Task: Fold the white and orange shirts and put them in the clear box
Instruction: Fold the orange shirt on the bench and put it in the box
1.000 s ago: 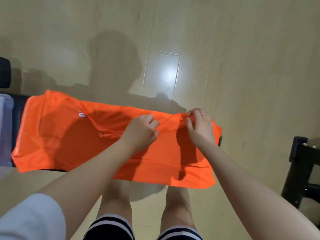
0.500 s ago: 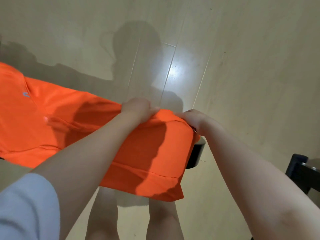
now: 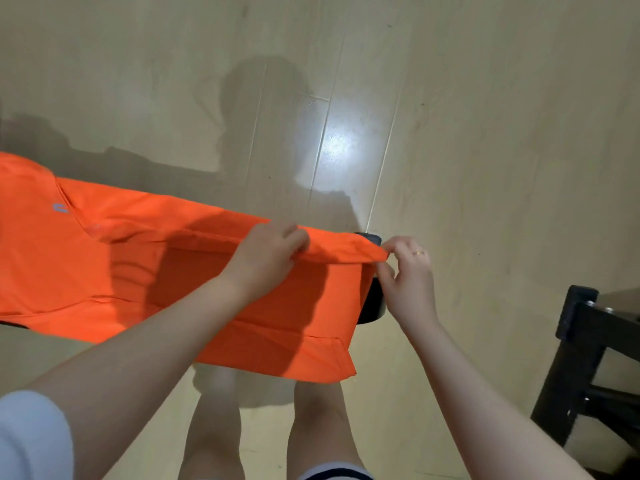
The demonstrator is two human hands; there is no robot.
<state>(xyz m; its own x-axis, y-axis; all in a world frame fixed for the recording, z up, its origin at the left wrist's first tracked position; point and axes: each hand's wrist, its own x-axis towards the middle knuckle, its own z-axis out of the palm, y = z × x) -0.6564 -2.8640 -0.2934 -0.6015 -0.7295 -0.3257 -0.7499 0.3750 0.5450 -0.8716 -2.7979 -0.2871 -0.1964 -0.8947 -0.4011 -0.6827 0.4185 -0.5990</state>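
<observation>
orange shirt (image 3: 166, 271) spread on dark worktop (image 3: 374, 303), long axis left-right, its bulk left of both hands | left hand (image 3: 268, 259) grips far edge, fingers curled | right hand (image 3: 410, 275) pinches right corner, nearest end | room: pale wood floor (image 3: 485, 133), black chair (image 3: 588, 358) right | clear box unseen

Black frame (image 3: 588, 358) blocks right; floor (image 3: 485, 133) ahead open

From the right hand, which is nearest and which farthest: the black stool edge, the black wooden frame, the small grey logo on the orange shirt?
1. Black stool edge, just left of the right hand.
2. Black wooden frame, far right.
3. Small grey logo, far left on the orange shirt.
</observation>
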